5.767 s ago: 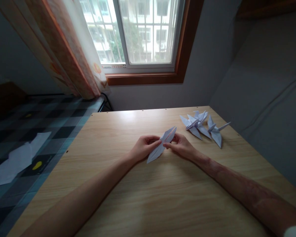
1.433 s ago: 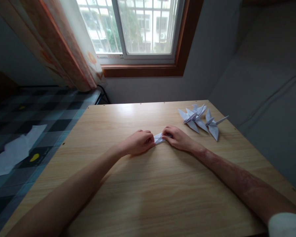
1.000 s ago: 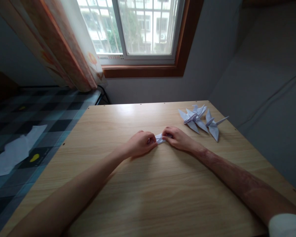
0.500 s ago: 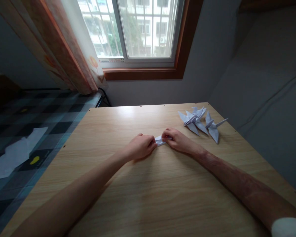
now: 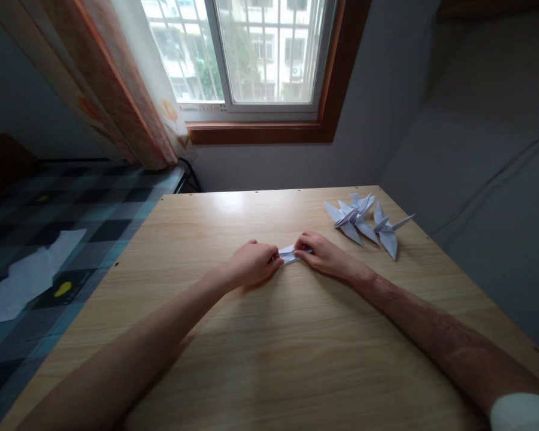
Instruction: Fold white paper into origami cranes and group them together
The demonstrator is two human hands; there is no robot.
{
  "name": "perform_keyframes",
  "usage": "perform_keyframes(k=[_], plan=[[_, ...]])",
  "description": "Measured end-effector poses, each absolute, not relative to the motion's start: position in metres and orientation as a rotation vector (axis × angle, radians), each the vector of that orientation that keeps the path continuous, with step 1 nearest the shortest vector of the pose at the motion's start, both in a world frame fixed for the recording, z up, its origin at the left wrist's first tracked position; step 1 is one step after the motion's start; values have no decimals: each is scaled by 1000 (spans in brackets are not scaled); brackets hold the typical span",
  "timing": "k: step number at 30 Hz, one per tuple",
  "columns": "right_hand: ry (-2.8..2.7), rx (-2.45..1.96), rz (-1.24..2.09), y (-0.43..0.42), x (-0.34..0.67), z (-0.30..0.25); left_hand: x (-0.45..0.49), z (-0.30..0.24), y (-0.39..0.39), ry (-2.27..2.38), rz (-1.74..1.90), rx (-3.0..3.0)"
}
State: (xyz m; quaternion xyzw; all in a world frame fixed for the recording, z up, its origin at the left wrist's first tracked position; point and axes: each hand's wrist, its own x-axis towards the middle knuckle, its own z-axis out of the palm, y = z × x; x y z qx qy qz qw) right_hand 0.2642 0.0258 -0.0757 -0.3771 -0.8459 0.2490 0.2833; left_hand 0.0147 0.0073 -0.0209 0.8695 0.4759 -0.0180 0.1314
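Between my hands, low over the wooden table (image 5: 251, 341), is a small piece of folded white paper (image 5: 288, 255). My left hand (image 5: 256, 263) is closed on its left end, fingers curled and thumb toward the paper. At the right end my right hand (image 5: 317, 251) pinches the same paper between thumb and fingers. Both hands partly cover the folds, so the full shape of the paper is hidden. Several folded white paper cranes (image 5: 354, 218) sit close together beyond my right hand, one crane (image 5: 388, 230) a little to the right of the others.
A bed with a checked cover (image 5: 117, 203) lies left of the table, with white paper sheets (image 5: 31, 275) on it. Behind the table are a window (image 5: 269, 54) and an orange patterned curtain (image 5: 130, 90). A wall (image 5: 489, 149) rises along the right side.
My left hand has shifted slightly left, so a bit more of the folded paper shows between my hands. My right hand stays almost where it was.
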Motion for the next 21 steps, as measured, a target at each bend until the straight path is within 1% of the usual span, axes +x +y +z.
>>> perform_keyframes(k=[15,21], plan=[[-2245,-1018,667,25,263,-77,13,-15,1,1344,-89,2597],[-2240,-1013,671,23,263,-77,5,-27,6,1121,62,2847]])
